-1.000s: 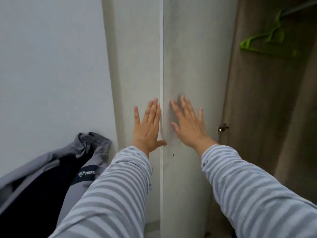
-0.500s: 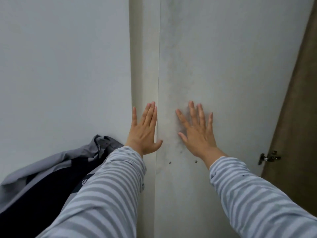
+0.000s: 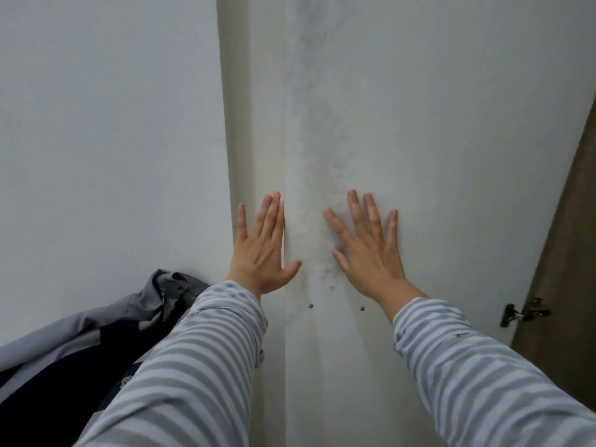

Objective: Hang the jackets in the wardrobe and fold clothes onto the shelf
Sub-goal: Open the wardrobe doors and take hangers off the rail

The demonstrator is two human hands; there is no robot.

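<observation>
1. The grey and navy jacket (image 3: 80, 343) lies crumpled low at your left, below your left hand (image 3: 263, 250).
2. Both hands press flat, fingers (image 3: 371, 214) spread and empty, right hand (image 3: 367, 253) on the white wardrobe door (image 3: 435, 140).
3. Your left is nearer.

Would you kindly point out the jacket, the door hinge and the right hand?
jacket (image 3: 64, 343): head view, on its grey shoulder panel.
door hinge (image 3: 523, 314): head view, on its metal arm.
right hand (image 3: 367, 253): head view, on its back.
</observation>
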